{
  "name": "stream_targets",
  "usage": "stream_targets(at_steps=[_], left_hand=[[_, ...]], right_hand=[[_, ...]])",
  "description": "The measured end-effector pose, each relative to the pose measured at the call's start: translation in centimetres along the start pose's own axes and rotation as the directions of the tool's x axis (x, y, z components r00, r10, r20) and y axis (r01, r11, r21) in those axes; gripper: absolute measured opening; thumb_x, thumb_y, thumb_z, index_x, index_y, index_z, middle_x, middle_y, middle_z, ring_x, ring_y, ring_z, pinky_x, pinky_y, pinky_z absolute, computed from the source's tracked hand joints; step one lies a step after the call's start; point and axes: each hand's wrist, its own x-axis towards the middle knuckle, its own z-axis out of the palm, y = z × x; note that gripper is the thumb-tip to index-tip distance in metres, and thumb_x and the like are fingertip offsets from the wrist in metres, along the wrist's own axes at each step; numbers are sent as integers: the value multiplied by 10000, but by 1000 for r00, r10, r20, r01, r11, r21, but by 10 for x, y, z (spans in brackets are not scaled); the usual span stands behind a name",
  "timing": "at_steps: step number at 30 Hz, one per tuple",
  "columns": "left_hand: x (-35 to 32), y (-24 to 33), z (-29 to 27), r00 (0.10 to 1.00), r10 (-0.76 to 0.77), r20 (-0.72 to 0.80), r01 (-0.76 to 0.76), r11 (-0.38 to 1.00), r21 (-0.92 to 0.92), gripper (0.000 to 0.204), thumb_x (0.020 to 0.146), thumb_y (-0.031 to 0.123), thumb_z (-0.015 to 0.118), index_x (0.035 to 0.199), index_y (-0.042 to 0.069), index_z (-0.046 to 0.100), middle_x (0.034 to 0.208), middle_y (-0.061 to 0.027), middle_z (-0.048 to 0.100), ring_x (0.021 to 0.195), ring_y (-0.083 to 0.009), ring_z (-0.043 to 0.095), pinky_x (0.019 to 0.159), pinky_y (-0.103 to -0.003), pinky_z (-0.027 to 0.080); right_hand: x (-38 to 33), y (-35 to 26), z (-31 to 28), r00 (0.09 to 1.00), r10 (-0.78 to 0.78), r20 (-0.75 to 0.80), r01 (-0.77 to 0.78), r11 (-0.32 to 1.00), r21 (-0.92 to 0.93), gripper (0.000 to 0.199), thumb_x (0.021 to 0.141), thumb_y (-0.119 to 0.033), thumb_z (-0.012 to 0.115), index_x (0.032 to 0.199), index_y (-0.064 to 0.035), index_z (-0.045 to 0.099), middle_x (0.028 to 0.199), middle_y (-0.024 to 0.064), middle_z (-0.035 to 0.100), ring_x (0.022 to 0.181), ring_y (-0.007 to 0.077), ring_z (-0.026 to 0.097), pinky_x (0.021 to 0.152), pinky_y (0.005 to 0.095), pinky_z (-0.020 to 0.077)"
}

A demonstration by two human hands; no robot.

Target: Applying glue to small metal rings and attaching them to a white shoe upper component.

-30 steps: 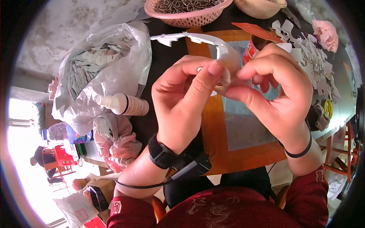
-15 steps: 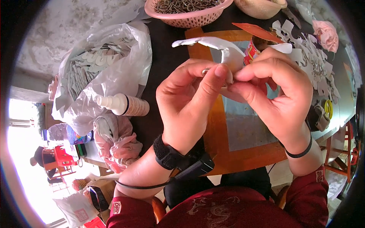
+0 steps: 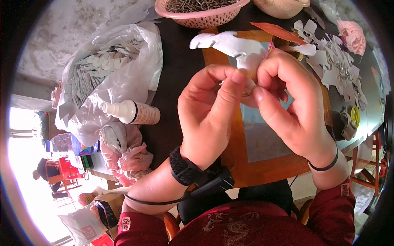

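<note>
The left hand (image 3: 209, 117) and the right hand (image 3: 293, 108) are pinching a flat white cut-out piece (image 3: 238, 49) and a small metal ring (image 3: 246, 92) with closed fingers, raised above the dark surface (image 3: 180, 65) probably to see the join closely.

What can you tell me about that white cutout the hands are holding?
The white cutout looks like thin, flat card or foam with a wavy, lobed outline. It is held above the table, stretching up and to the left from the fingertips. Both hands pinch its lower end, left hand and right hand, hiding that part.
</note>
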Motion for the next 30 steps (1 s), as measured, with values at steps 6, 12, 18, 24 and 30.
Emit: stream_targets(at_steps=[6,12,18,24,30], left_hand=[[3,-1,-1,999,23,30,-20,995,-94,115,936,57,571,1007,-31,595,933,-77,657,865,-128,619,822,-265,491],[4,-5,1,996,68,51,-65,996,-54,95,915,8,581,990,-21,632,952,-55,646,860,-125,619,813,-260,493],[6,-6,-6,999,-42,5,41,996,74,88,906,47,617,938,-9,677,901,-42,654,853,-114,617,802,-249,484],[4,-5,-12,986,-164,-26,165,985,41,127,906,137,642,946,31,701,889,-34,679,793,-81,567,762,-231,431],[6,3,-6,961,-257,-103,254,966,-44,176,939,129,563,982,-8,664,903,-84,672,805,-145,578,748,-283,434]], right_hand=[[2,8,0,999,5,-37,-2,997,74,84,822,-14,542,807,-27,461,770,3,450,703,82,413,635,223,345],[1,12,-6,994,110,28,-113,970,215,163,755,-1,577,794,-43,425,797,6,453,755,89,424,709,230,355],[2,12,-4,948,317,-28,-279,870,407,285,714,-11,613,855,-73,372,815,-7,426,789,72,417,745,226,359],[1,16,-5,951,304,-54,-256,873,415,302,723,-6,622,868,-79,367,812,-15,420,756,62,417,690,211,365],[4,12,-13,886,460,50,-426,769,476,310,730,-8,632,837,-87,352,814,-28,397,747,50,398,648,185,341]])
